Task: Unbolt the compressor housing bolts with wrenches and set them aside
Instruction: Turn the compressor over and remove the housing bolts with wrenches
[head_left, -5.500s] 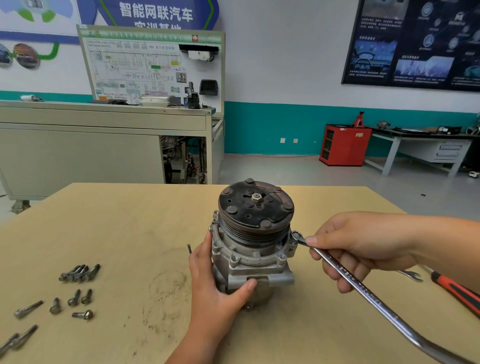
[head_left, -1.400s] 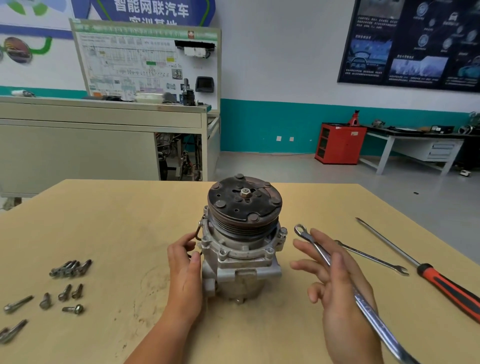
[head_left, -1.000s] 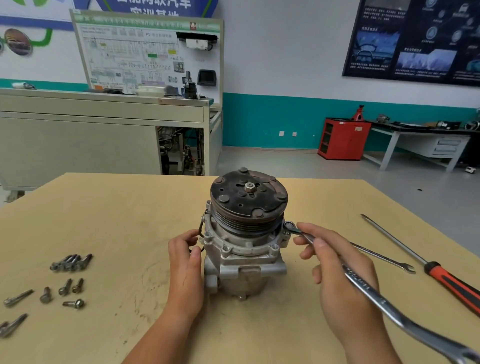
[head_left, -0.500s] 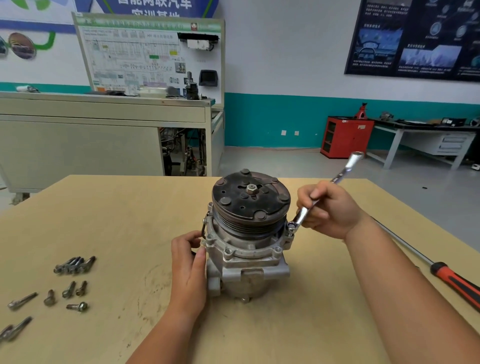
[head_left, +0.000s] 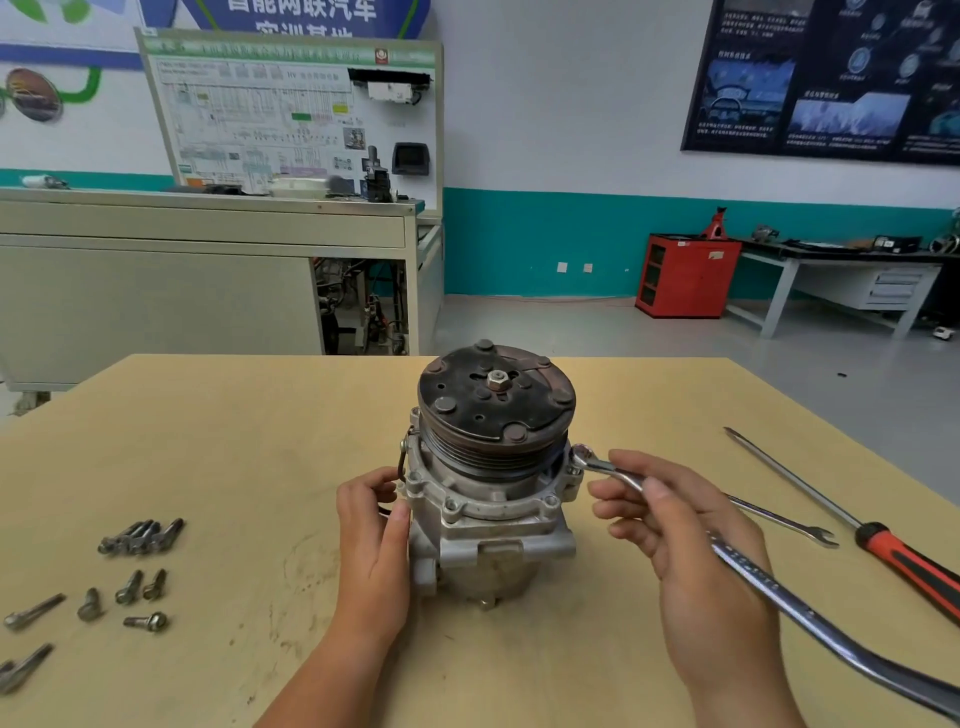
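A car air-conditioning compressor stands upright at the middle of a tan wooden table, its dark round clutch plate facing up with a nut at the centre.

The person's left hand grips the compressor's left side, with the thumb pressed on the silver housing and the fingers curled round toward the back.

The right hand, just right of the compressor, holds a long chrome ring wrench. The thumb lies on top of the shaft and the fingers are curled beneath it. The wrench's ring end sits on the housing flange at the compressor's right edge, just under the pulley. The bolt head beneath the ring is hidden. The handle runs away from the compressor toward the near right.

Two flange bolts show in the front rim of the housing.

Well to the left of the compressor, loose bolts lie on the table, some bunched and some scattered. To its right, beyond the right hand, lie a slim open-end wrench and a screwdriver with a red and black handle.

Far behind the compressor, a red cabinet stands against a teal-banded wall.
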